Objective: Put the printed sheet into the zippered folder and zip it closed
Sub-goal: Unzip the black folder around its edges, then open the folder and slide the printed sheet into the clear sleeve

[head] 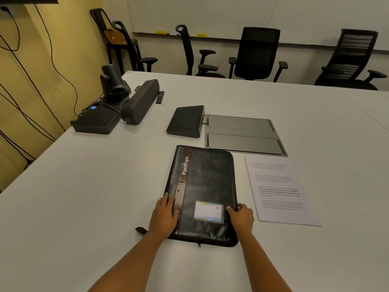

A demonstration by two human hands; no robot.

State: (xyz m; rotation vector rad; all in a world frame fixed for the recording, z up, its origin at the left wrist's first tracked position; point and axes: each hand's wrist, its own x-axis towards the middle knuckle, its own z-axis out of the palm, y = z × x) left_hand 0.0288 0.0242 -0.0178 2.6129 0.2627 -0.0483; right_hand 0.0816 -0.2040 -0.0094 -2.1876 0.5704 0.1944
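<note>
A black zippered folder (208, 180) marked "Portfolio" lies closed and flat on the white table (84, 186), with a card window near its front. My left hand (165, 216) rests flat on its left spine edge, fingers spread. My right hand (242, 218) grips the folder's right edge near the front corner, thumb on top. A zip pull tab (140, 230) sticks out at the front left, beside my left wrist. The printed sheet (280, 190) lies flat on the table just right of the folder, untouched.
Behind the folder sit a black wedge-shaped console (186, 121) and a grey cable hatch (244, 133) set into the table. At the far left stand a speaker bar (140, 102), a camera (112, 83) and a black box (96, 121). Office chairs (257, 53) line the far edge.
</note>
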